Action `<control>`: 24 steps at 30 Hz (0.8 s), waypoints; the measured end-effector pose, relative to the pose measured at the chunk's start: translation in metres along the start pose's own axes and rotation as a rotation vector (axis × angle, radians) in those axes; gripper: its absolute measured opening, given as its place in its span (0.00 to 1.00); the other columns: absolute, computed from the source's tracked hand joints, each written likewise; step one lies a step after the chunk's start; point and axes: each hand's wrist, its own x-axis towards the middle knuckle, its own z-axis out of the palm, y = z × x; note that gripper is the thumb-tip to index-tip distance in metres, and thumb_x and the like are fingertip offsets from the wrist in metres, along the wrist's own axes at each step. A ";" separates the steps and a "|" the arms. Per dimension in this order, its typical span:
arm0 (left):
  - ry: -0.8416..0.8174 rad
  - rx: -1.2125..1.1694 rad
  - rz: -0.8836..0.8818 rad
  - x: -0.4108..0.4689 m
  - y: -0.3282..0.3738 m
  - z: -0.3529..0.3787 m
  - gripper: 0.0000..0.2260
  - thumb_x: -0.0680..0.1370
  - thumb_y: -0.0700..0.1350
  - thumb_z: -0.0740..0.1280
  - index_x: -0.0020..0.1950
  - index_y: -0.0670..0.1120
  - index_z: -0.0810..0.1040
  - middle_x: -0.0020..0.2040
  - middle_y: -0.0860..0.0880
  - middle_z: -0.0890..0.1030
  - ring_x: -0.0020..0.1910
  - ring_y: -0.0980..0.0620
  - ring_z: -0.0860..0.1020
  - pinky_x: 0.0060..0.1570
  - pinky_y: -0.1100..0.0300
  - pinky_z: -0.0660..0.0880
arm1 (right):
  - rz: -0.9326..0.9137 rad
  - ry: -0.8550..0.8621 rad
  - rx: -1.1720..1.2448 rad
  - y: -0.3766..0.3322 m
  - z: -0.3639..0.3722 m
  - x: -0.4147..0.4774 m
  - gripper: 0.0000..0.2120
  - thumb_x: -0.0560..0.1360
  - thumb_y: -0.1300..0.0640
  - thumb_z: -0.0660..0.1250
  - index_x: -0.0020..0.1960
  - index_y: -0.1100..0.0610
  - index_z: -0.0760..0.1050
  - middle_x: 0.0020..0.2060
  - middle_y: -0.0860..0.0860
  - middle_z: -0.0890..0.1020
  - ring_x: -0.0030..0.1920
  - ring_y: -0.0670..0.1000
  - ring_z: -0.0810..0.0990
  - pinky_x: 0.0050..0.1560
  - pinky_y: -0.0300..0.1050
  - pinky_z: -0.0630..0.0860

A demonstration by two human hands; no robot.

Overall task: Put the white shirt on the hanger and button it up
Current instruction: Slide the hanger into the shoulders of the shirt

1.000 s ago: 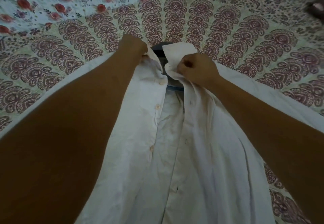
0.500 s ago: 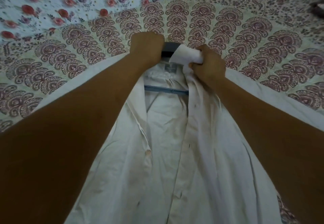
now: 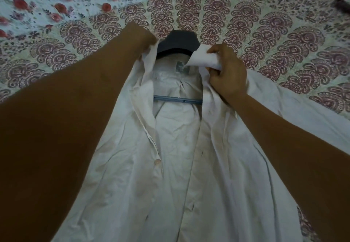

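The white shirt (image 3: pixel 176 166) is showing plain white, unpatterned, down the middle of the frame, its button (image 3: pixel 157 161) looking pale pink. The hanger (image 3: pixel 178 41) is showing dark grey-blue at top centre and lighter blue lower down. Maroon fan motifs are covering the cream bedsheet (image 3: pixel 265 33); red roses are dotting the pale floral cloth (image 3: pixel 47 4) at upper left

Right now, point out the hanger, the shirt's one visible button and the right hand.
hanger (image 3: pixel 178 41): head view, on its dark top part.
button (image 3: pixel 157 161): head view, on its round face.
right hand (image 3: pixel 227 75): head view, on its back; it grips the white shirt (image 3: pixel 176 147).
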 end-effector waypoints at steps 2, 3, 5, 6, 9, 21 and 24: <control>0.000 -0.098 0.024 0.005 0.003 -0.002 0.10 0.74 0.39 0.68 0.37 0.48 0.70 0.41 0.49 0.75 0.45 0.48 0.76 0.36 0.60 0.74 | -0.029 0.010 -0.014 -0.001 0.001 -0.003 0.18 0.67 0.61 0.63 0.57 0.58 0.73 0.50 0.58 0.78 0.44 0.62 0.78 0.43 0.48 0.70; 0.028 -0.096 0.054 0.006 0.004 -0.003 0.12 0.73 0.38 0.69 0.36 0.50 0.69 0.41 0.51 0.74 0.48 0.49 0.76 0.36 0.62 0.72 | -0.041 0.008 -0.028 -0.002 0.002 -0.005 0.18 0.67 0.61 0.62 0.57 0.58 0.73 0.51 0.58 0.78 0.43 0.62 0.77 0.41 0.49 0.70; 0.126 -0.061 0.147 0.006 0.005 -0.004 0.14 0.71 0.36 0.68 0.35 0.53 0.69 0.42 0.52 0.75 0.48 0.51 0.76 0.33 0.66 0.69 | -0.044 -0.012 -0.036 -0.002 0.003 -0.008 0.18 0.68 0.60 0.62 0.58 0.57 0.72 0.52 0.58 0.77 0.44 0.62 0.77 0.41 0.51 0.71; 0.175 -0.036 0.214 0.006 0.007 -0.004 0.14 0.70 0.35 0.67 0.35 0.53 0.69 0.42 0.53 0.74 0.46 0.53 0.76 0.32 0.67 0.67 | -0.036 -0.027 -0.030 -0.002 0.003 -0.008 0.18 0.68 0.60 0.62 0.59 0.57 0.72 0.52 0.58 0.76 0.45 0.62 0.77 0.41 0.51 0.72; 0.340 0.313 0.523 -0.004 0.009 -0.001 0.10 0.70 0.32 0.60 0.41 0.46 0.75 0.42 0.49 0.77 0.43 0.48 0.76 0.37 0.60 0.68 | -0.017 -0.059 -0.009 -0.006 -0.002 -0.001 0.19 0.71 0.59 0.63 0.61 0.56 0.71 0.54 0.57 0.76 0.48 0.61 0.77 0.44 0.52 0.73; 0.164 0.449 0.405 0.002 0.009 0.015 0.11 0.73 0.36 0.62 0.53 0.43 0.78 0.52 0.43 0.78 0.51 0.44 0.76 0.41 0.58 0.72 | 0.227 -0.246 0.242 -0.012 -0.011 0.029 0.18 0.73 0.49 0.64 0.62 0.52 0.71 0.49 0.51 0.80 0.48 0.55 0.79 0.50 0.48 0.74; 0.068 0.120 0.180 0.014 0.011 0.013 0.14 0.71 0.46 0.68 0.53 0.40 0.76 0.49 0.46 0.78 0.50 0.49 0.75 0.36 0.64 0.71 | 0.423 -0.303 0.347 -0.015 -0.009 0.041 0.21 0.76 0.37 0.56 0.37 0.53 0.71 0.33 0.49 0.74 0.35 0.49 0.73 0.40 0.45 0.69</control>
